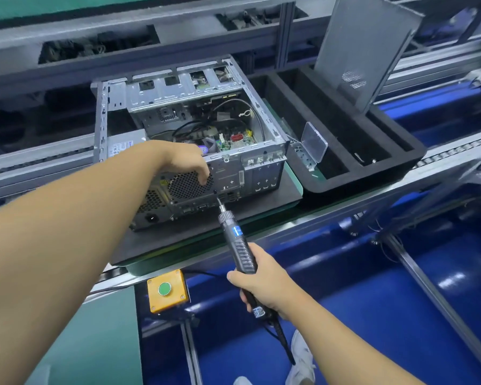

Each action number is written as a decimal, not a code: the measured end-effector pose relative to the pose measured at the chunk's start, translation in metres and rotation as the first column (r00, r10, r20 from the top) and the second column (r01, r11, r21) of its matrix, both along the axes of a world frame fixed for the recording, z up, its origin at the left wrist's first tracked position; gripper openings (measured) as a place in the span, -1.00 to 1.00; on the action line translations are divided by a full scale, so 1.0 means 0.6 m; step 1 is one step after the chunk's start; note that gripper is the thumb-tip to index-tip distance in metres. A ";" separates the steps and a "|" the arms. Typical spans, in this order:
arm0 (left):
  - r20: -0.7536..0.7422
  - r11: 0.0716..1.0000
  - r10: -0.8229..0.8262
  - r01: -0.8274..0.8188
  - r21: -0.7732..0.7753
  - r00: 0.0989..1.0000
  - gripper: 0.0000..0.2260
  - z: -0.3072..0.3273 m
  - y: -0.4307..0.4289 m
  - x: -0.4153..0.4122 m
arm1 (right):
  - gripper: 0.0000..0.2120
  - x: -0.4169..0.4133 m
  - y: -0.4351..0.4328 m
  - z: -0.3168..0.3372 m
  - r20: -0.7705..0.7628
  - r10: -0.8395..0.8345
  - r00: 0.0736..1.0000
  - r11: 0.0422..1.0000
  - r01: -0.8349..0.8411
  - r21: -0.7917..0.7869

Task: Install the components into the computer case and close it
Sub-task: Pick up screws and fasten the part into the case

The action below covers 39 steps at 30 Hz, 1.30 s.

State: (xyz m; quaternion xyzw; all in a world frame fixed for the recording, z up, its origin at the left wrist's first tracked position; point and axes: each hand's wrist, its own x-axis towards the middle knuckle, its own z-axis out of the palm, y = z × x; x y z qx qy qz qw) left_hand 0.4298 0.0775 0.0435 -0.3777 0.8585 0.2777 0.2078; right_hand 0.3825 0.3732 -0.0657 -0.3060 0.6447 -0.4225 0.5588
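1. Little writing can be read. A white sticker (120, 147) on the power supply inside the computer case (256, 173) carries print too small to make out. The blue label and the tag on the electric screwdriver (238, 245) are also illegible.
2. The computer case is bare grey metal with its top side open. Inside are a motherboard, black cables and empty drive bays. Its rear panel faces the camera, with a round fan grille, ports and slot covers.
3. It sits on a dark mat (178, 245) on the green-edged desk (293, 176), just left of a black foam tray (345, 173).
4. The left hand (186, 162) holds the case's rear top edge, fingers curled down over the fan grille.
5. The right hand (258, 279) grips the screwdriver's handle. The bit tip touches the rear panel at the grille's lower right corner.
6. The grey side panel (364, 51) stands tilted in the foam tray.
7. A yellow box with a green button (167, 290) sits below the desk edge.
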 end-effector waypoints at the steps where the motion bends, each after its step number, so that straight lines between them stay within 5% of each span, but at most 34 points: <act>1: 0.005 1.000 0.007 -0.007 0.013 1.000 -0.77 0.002 0.002 -0.001 | -0.71 -0.002 0.001 -0.001 0.001 -0.002 1.000 1.000 0.002 0.002; 39: -0.036 0.997 0.049 -0.046 0.058 0.998 -0.72 0.011 0.013 0.003 | -0.73 -0.014 -0.019 0.015 -0.105 0.031 0.994 0.999 -0.030 0.012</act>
